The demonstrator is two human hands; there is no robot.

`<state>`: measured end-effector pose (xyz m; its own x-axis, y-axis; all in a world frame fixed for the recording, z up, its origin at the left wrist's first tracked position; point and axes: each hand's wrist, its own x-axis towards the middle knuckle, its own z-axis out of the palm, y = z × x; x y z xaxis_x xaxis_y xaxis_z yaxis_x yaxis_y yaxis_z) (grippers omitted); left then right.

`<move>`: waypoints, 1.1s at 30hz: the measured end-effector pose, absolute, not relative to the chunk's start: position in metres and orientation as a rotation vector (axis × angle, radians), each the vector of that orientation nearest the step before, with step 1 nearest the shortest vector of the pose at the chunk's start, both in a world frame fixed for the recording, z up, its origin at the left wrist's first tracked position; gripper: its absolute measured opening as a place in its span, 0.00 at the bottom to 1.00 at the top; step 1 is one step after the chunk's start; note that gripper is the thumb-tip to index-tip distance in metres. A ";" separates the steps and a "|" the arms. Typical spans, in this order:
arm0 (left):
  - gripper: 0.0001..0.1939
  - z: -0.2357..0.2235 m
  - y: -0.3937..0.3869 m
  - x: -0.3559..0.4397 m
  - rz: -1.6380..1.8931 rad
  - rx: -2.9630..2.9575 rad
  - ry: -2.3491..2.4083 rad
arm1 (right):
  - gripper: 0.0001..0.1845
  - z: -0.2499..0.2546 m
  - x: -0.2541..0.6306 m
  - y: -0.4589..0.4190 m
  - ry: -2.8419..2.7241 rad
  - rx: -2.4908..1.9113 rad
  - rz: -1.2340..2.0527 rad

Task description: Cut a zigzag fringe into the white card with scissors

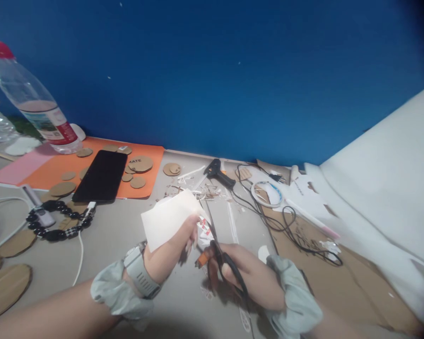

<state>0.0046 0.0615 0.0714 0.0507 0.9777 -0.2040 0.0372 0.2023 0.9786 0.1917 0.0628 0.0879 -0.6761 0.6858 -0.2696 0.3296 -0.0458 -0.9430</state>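
Left hand (pixel 180 238) pinched on white paper (pixel 167 214), held over the grey desk (pixel 115 230), right of the phone (pixel 102 176). Right hand (pixel 252 270) wrapped round black scissors (pixel 216 253) — blades near the paper's edge; whether touching, I can't tell.

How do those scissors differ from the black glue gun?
The scissors are gripped in the right hand, while the glue gun lies on the table.
The scissors have slim blades; the glue gun has a chunkier body.
The scissors are nearer the person, and the glue gun is farther off, toward the blue wall.
Both have black handles.
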 end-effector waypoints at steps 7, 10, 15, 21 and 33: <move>0.24 0.084 0.063 0.009 0.956 0.982 1.344 | 0.40 0.088 0.192 0.064 -1.957 -1.099 1.773; 0.26 0.090 0.065 0.011 0.968 0.930 1.360 | 0.40 0.088 0.193 0.063 -1.940 -1.096 1.788; 0.26 0.086 0.067 0.009 0.982 0.929 1.378 | 0.39 0.086 0.193 0.063 -1.911 -1.070 1.829; 0.24 0.096 0.069 0.006 1.050 0.945 1.459 | 0.40 0.086 0.195 0.064 -1.941 -1.067 1.848; 0.25 0.080 0.069 0.005 1.059 1.049 1.307 | 0.40 0.087 0.193 0.064 -1.936 -1.105 1.814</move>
